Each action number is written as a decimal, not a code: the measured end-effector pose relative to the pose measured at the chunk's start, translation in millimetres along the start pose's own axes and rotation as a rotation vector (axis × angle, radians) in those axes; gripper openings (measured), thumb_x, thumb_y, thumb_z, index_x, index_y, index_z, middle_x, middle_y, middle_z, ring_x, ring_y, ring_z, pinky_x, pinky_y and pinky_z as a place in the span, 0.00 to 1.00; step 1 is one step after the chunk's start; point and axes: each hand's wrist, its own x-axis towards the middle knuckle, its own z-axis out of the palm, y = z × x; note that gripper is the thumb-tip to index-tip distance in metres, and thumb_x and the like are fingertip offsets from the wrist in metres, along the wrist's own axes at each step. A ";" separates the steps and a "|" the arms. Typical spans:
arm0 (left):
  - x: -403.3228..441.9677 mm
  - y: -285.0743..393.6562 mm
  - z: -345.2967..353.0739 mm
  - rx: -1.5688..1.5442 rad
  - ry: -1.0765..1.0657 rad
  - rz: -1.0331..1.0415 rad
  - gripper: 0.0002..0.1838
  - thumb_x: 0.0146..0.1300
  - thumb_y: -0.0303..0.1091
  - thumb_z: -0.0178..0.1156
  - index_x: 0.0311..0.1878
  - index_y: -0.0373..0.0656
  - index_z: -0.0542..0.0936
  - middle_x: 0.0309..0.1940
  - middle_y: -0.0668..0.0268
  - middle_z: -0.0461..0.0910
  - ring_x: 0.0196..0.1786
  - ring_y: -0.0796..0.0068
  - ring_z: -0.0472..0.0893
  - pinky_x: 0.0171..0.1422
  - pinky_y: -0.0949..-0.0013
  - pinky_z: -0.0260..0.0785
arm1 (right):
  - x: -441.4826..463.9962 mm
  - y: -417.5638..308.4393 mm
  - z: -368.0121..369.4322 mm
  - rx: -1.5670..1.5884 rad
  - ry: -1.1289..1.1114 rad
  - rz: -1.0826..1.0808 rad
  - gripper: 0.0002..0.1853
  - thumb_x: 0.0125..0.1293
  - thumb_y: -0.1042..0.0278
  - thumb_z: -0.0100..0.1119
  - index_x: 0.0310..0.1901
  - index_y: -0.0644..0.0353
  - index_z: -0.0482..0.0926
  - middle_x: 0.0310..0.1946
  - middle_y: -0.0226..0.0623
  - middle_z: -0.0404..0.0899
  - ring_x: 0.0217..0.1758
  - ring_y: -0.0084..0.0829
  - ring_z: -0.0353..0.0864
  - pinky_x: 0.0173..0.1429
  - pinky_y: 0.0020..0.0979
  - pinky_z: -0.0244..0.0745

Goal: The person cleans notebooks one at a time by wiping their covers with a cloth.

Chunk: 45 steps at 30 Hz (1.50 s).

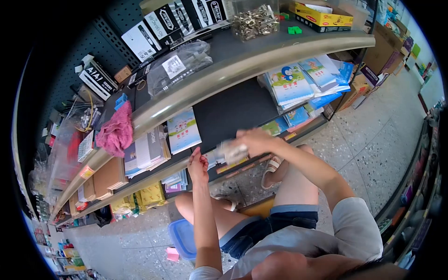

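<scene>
My right hand (255, 141) is closed on a whitish cloth-like bundle (232, 152), smeared by motion, over the front edge of the lower shelf (228, 112). My left hand (198, 164) is lifted near the same edge, its fingers curled together, and nothing shows in them. Just beyond it lies a thin booklet (183, 130) with a blue and green cover. To the right on this shelf sits a stack of illustrated booklets (288, 86). Further left are grey and white notebooks (148, 151).
On the upper shelf are marker boxes (175, 21), a clear tub of metal clips (254, 23), a yellow box (323, 17) and a plastic bag (179, 65). A pink cloth (115, 130) hangs over its edge. A blue plastic container (183, 239) stands on the floor beside my leg.
</scene>
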 end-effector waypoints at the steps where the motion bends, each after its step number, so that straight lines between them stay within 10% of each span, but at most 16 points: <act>1: -0.1 -4.1 8.5 0.002 0.036 -0.010 0.11 0.65 0.25 0.56 0.49 0.41 0.80 0.22 0.71 0.75 0.22 0.85 0.72 0.27 0.80 0.66 | -1.9 5.3 -13.2 -0.042 0.089 0.151 0.26 0.53 0.67 0.60 0.56 0.36 0.78 0.47 0.42 0.75 0.51 0.45 0.79 0.54 0.45 0.73; 4: 1.2 -23.5 25.0 0.128 -0.022 0.022 0.15 0.65 0.26 0.56 0.55 0.42 0.76 0.26 0.72 0.77 0.28 0.83 0.77 0.30 0.81 0.71 | 15.8 54.4 -21.7 -0.238 0.418 0.515 0.23 0.54 0.67 0.59 0.54 0.45 0.79 0.49 0.43 0.74 0.51 0.46 0.78 0.53 0.43 0.73; 7: -3.4 -37.8 51.6 0.174 -0.025 0.104 0.20 0.65 0.23 0.56 0.60 0.43 0.74 0.35 0.67 0.82 0.32 0.81 0.80 0.37 0.78 0.73 | 37.0 83.7 -19.6 -0.312 0.268 0.724 0.21 0.54 0.66 0.58 0.52 0.52 0.80 0.51 0.42 0.73 0.53 0.45 0.77 0.55 0.42 0.72; 12: -19.4 -27.9 88.7 0.381 -0.117 0.117 0.21 0.67 0.27 0.57 0.63 0.44 0.72 0.35 0.67 0.84 0.31 0.83 0.78 0.34 0.78 0.69 | 40.4 81.0 15.1 -0.574 0.386 0.520 0.13 0.56 0.63 0.56 0.41 0.56 0.85 0.46 0.41 0.75 0.50 0.41 0.75 0.50 0.40 0.67; 18: -14.7 -41.4 160.6 0.410 -0.287 0.220 0.12 0.69 0.30 0.55 0.52 0.39 0.79 0.28 0.70 0.79 0.28 0.85 0.76 0.31 0.80 0.67 | -41.0 22.6 15.3 -0.022 0.012 0.140 0.25 0.50 0.67 0.61 0.54 0.48 0.80 0.50 0.45 0.75 0.54 0.46 0.78 0.59 0.46 0.70; 29: 45.5 -138.2 298.6 1.072 -0.260 0.360 0.21 0.53 0.39 0.68 0.47 0.37 0.81 0.40 0.53 0.83 0.44 0.58 0.83 0.51 0.61 0.74 | -113.8 26.8 72.6 0.416 0.308 0.296 0.31 0.53 0.69 0.59 0.63 0.43 0.73 0.50 0.39 0.75 0.55 0.45 0.76 0.60 0.47 0.69; 45: 50.6 -154.9 307.1 1.150 -0.067 0.640 0.09 0.53 0.31 0.67 0.35 0.39 0.80 0.33 0.58 0.83 0.38 0.61 0.85 0.43 0.61 0.78 | -140.9 31.1 88.5 0.492 0.464 0.332 0.35 0.48 0.70 0.64 0.63 0.50 0.72 0.51 0.45 0.75 0.53 0.47 0.77 0.56 0.43 0.72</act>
